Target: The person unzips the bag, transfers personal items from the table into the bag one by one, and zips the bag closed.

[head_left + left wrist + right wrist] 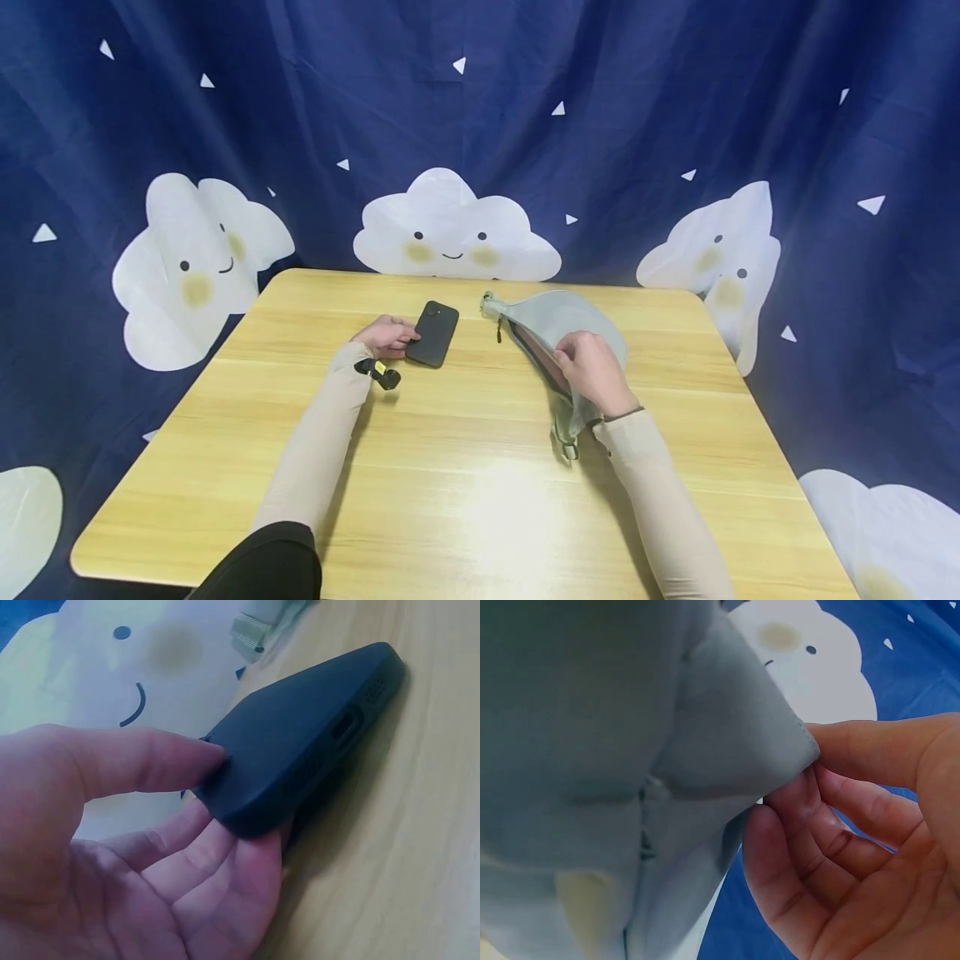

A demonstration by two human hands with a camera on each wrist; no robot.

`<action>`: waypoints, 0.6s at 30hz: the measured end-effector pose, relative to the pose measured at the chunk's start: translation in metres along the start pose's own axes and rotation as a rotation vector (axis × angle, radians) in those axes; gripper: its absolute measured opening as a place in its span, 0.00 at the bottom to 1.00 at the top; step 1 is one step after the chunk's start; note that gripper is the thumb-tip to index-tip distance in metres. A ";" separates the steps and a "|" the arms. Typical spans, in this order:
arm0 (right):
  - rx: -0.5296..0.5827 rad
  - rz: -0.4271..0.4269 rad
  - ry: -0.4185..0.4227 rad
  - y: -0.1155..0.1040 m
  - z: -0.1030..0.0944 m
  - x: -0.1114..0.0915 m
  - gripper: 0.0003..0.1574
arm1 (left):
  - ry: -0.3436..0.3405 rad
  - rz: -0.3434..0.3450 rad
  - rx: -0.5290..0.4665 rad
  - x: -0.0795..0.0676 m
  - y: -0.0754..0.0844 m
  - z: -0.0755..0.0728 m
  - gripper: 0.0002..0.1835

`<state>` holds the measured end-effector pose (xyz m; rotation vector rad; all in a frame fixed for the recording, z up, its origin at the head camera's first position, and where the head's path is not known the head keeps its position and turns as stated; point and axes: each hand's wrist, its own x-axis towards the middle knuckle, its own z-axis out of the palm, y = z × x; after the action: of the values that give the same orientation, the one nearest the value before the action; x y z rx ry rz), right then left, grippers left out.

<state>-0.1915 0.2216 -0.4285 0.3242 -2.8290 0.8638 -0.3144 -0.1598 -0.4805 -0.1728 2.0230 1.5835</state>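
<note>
A black smartphone (432, 335) lies near the table's middle, camera side up. My left hand (385, 336) pinches its left edge. In the left wrist view the thumb lies on the back of the phone (292, 731), with fingers under its edge; that end is tilted off the tabletop. To the right, a grey-green zippered waist bag (573, 317) has its mouth open, showing a brownish lining. My right hand (597, 375) pinches the rim of this opening. The right wrist view shows thumb and fingers on a fabric corner of the bag (742, 735). The bag's inside is mostly hidden.
The light wooden table (450, 442) has rounded corners. A dark blue curtain (495, 108) with white clouds hangs behind and beside it. One strap buckle (568, 451) hangs at the bag's near end. A black strap with a small device (381, 373) sits on my left wrist.
</note>
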 end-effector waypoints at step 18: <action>-0.008 -0.015 0.019 0.001 0.000 0.000 0.07 | -0.018 0.059 -0.208 -0.015 -0.011 0.003 0.34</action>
<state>-0.1919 0.2225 -0.4289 0.3335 -2.8087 0.8481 -0.2963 -0.1641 -0.4823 -0.1778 1.8634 1.8250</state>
